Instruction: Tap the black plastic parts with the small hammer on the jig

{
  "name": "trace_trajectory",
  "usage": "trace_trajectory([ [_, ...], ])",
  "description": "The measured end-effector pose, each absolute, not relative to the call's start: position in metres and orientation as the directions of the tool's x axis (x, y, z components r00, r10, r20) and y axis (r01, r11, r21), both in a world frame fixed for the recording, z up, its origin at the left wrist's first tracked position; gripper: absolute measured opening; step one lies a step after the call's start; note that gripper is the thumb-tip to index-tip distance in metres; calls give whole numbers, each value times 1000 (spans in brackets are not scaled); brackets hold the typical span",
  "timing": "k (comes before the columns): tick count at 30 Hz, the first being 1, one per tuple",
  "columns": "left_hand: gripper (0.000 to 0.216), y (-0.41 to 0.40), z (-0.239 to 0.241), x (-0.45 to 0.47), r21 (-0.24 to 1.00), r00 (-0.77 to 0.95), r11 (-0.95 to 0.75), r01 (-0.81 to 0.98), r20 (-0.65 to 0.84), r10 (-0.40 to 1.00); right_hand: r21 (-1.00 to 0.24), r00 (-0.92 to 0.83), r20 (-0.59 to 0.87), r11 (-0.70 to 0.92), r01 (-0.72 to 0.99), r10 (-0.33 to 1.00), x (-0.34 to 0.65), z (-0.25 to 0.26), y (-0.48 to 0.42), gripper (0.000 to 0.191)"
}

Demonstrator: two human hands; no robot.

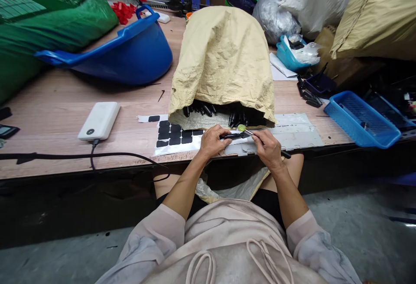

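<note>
Black, slim part point(234, 136) sits in your left hand point(212, 141), low over the near edge of the desk point(136, 98), just in front of the sack point(224, 59). Left grip: narrow, fingertips pinching one end of the part, probably so the other end is free for your right side. Right grip: closed round a tool point(248, 133) with a metal shaft, dark handle end poking out behind the right hand point(268, 147). Looks like a pen-style hold, likely for fine control at the tip. Round yellow-green piece point(241, 127) sits at the tip; can't tell if it's fixed to the tool or to the part.

Sack lies on its side, mouth toward you, more black pieces point(238, 116) just inside; my read is that's for short reach. Sheet of black squares point(175, 137) lies left of your hands, partly under the sack mouth, easy for your left to get at. Grey board point(294, 130) under and right of your hands, maybe desk protection. White power bank point(99, 121) well left, blue basket point(362, 119) well right, both outside your working spot.
</note>
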State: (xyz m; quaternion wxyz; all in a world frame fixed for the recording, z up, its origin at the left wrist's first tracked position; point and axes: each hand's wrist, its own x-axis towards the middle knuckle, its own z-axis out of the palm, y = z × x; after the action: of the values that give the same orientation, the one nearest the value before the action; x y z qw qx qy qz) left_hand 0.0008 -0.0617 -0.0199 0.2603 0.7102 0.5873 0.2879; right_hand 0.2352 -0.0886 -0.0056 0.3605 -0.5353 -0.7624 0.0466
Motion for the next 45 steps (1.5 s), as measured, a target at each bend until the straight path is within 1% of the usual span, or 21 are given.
trace_trajectory([
  [5, 31, -62, -20, 0, 693, 171, -203, 691, 116, 978, -361, -190, 528, 421, 832, 828, 254, -13, -81, 24],
  [9, 36, -62, -21, -1, 684, 183, -226, 693, 136, 974, -338, -193, 518, 407, 849, 833, 257, -20, -79, 26],
  [17, 36, -63, -21, -1, 678, 174, -217, 703, 132, 976, -265, -190, 534, 377, 888, 824, 254, -25, -79, 27],
  [24, 24, -63, -24, 0, 682, 145, -213, 700, 157, 977, -199, -196, 544, 353, 914, 816, 250, -29, -80, 27],
  [30, 18, -60, -26, -1, 673, 151, -228, 704, 172, 974, -155, -193, 570, 335, 930, 799, 245, -32, -83, 26],
  [33, 14, -65, -19, -4, 677, 241, -302, 672, 186, 953, -152, -179, 566, 315, 937, 804, 243, -34, -85, 26],
  [37, 13, -95, -11, -4, 656, 407, -468, 592, 258, 876, -116, -189, 580, 310, 944, 792, 241, -37, -88, 25],
  [41, 21, -144, -31, 7, 640, 546, -592, 490, 304, 781, -114, -193, 584, 315, 942, 789, 241, -38, -90, 24],
  [43, 23, -164, -53, 15, 643, 591, -596, 481, 265, 762, -114, -193, 581, 314, 943, 791, 241, -39, -91, 24],
  [45, 22, -176, -79, 21, 659, 580, -526, 537, 164, 798, -109, -196, 577, 312, 944, 793, 240, -39, -93, 24],
])
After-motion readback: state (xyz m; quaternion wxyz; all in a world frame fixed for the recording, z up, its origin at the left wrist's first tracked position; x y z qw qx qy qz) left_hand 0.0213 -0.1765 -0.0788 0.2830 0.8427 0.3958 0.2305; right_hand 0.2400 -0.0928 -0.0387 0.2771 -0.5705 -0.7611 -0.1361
